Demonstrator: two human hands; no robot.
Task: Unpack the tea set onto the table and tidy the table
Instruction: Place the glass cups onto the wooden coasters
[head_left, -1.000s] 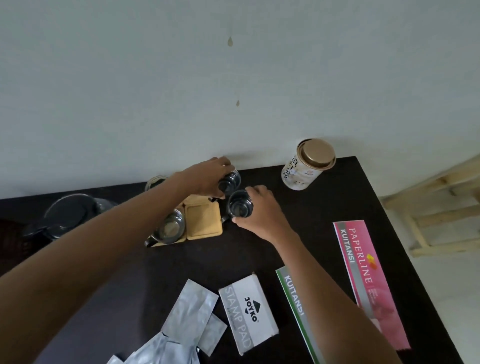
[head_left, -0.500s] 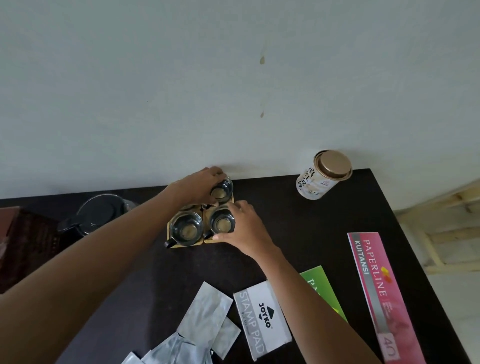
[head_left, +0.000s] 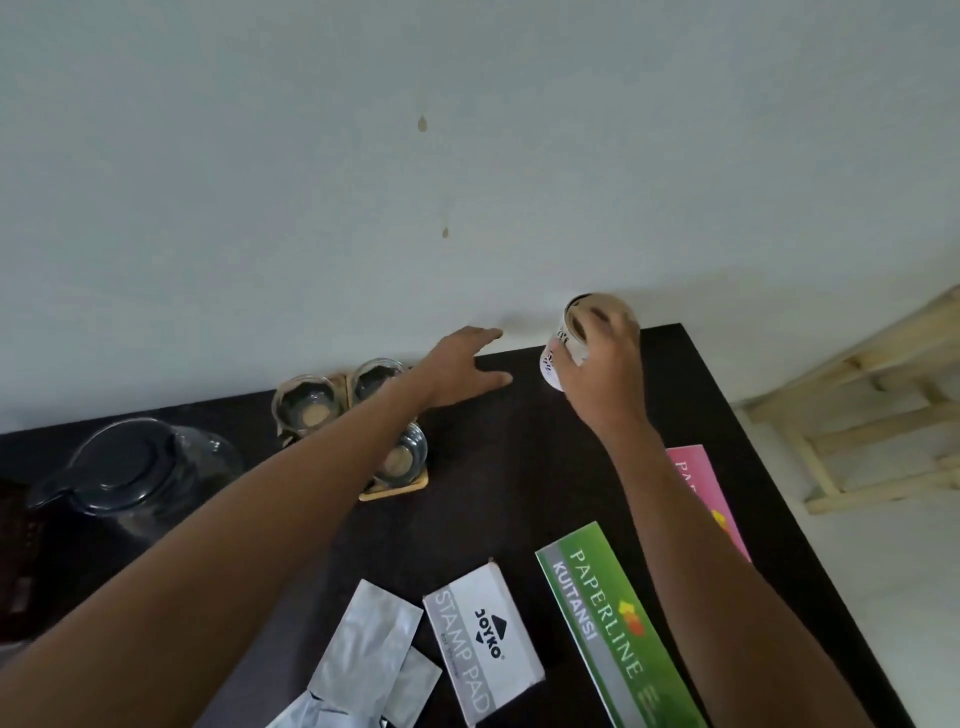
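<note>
Tin canister (head_left: 558, 358) — white, printed, brown lid; far right of the table (head_left: 498, 499), close against the wall (head_left: 467, 156). Long axis near upright, top tipped slightly toward the wall. Right hand (head_left: 605, 364) reaches over it from the near side, fingers curled round lid and upper body, clamped on it.

Left hand (head_left: 462, 371) — flat, fingers straight and spread, over the table edge by the wall, just left of the canister; holds nothing.

Glass cups, three visible: one (head_left: 306, 408) far left, one (head_left: 376, 374) beside it, partly hidden by the left forearm, one (head_left: 402, 457) nearer. All upright, mouths up, standing on pale wooden coasters (head_left: 402, 486) grouped together.

Glass teapot (head_left: 140, 483) — dark lid, upright, left of the cups, well apart from the canister.

Near edge, lying flat:
- stamp pad box (head_left: 483, 649), grey and white, long axis running front to back
- silver foil wrappers (head_left: 363, 654), just left of the box, overlapping
- green receipt book (head_left: 618, 623), long axis angled toward the near right
- pink receipt book (head_left: 706, 493), partly covered by the right forearm

Surface — dark, matt table set against a plain pale wall bearing two small brown marks. Pale wooden frame (head_left: 857, 415) on light floor to the right.
</note>
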